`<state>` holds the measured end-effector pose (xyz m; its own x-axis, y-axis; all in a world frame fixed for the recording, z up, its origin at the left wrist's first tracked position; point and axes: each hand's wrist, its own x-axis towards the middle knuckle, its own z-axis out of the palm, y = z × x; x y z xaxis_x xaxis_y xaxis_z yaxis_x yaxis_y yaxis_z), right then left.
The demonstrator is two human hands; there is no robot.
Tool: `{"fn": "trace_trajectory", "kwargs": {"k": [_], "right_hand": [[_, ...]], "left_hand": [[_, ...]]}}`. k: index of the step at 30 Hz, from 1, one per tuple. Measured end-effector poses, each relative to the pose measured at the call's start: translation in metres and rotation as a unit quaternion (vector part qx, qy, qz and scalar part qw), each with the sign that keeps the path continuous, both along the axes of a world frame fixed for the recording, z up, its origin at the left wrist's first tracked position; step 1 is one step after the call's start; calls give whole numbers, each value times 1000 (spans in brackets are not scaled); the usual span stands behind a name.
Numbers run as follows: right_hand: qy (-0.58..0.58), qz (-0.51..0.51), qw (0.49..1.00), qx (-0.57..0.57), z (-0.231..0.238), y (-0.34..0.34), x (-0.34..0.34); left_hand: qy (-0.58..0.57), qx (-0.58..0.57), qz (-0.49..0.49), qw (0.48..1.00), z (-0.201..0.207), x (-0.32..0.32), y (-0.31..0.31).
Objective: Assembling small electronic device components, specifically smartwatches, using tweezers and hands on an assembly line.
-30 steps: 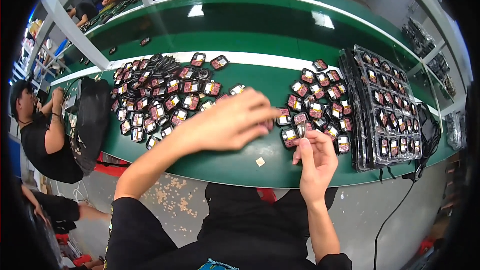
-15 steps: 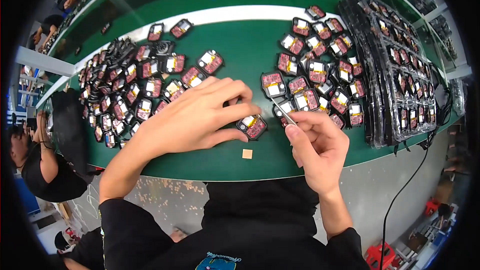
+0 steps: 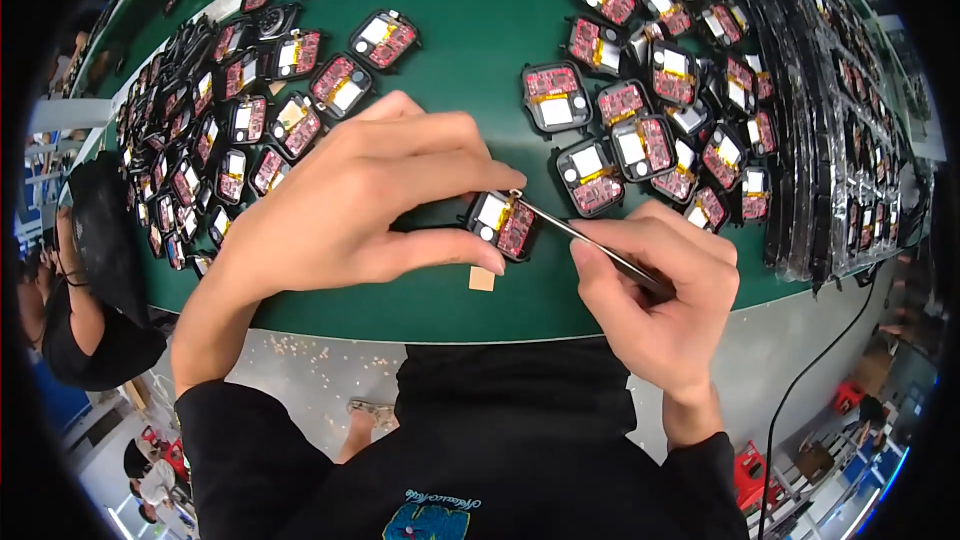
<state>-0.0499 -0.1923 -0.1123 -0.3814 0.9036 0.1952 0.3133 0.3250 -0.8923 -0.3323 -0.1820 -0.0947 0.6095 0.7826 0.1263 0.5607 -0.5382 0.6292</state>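
My left hand steadies a small black device housing on the green table, index finger at its far edge and thumb at its near edge. Inside the housing show a red circuit board, a white block and a yellow strip. My right hand pinches metal tweezers. Their tip meets the housing's far edge, close to my left index finger. Just nearer to me than the housing lies a small tan square.
Similar open housings lie in a heap at left and a looser group at right. Beyond the right group stand stacked clear trays of the same parts. A black cable hangs at right. Another person's arm shows far left.
My right hand has brought the tweezers' tip from near the right group to the housing by my left fingers. The whole view has shifted and the table's far edge sits higher.
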Motion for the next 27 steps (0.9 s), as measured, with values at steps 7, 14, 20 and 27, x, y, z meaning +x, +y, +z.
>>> {"fn": "trace_trajectory", "kwargs": {"k": [7,14,20,27], "right_hand": [[-21,0,999,25,-4,1,-5],[-10,-4,999,30,-5,1,-4],[-46,-29,989,135,-9,-6,-1],[-59,-27,982,175,-14,-6,-5]], "left_hand": [[-6,7,2,1000,-1,3,5],[15,8,1,1000,1,3,4],[12,9,21,1000,0,6,5],[16,15,11,1000,0,4,7]]}}
